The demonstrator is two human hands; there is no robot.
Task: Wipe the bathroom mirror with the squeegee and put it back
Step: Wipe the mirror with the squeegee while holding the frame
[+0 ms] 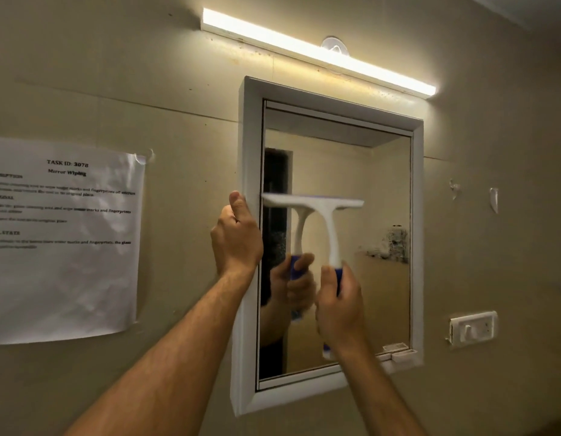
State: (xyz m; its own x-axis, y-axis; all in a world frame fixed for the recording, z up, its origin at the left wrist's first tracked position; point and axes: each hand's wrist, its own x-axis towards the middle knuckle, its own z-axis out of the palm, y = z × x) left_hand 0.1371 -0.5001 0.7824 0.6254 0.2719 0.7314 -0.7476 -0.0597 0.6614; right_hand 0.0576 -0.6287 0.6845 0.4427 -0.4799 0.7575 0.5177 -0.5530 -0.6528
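A white-framed bathroom mirror (380, 190) hangs on the beige wall. My right hand (339, 306) grips the blue handle of a white squeegee (328, 212), whose blade lies flat across the glass at mid height, towards the left side. The squeegee is slightly blurred. My left hand (236, 237) is closed around the left edge of the mirror frame (249, 136), thumb up. The glass shows the reflection of the hand and squeegee, and a patch of marks at mid right.
A lit tube light (317, 51) runs above the mirror. A printed task sheet (62, 240) is taped to the wall on the left. A white switch plate (472, 327) and small wall hooks (493, 199) sit to the right of the mirror.
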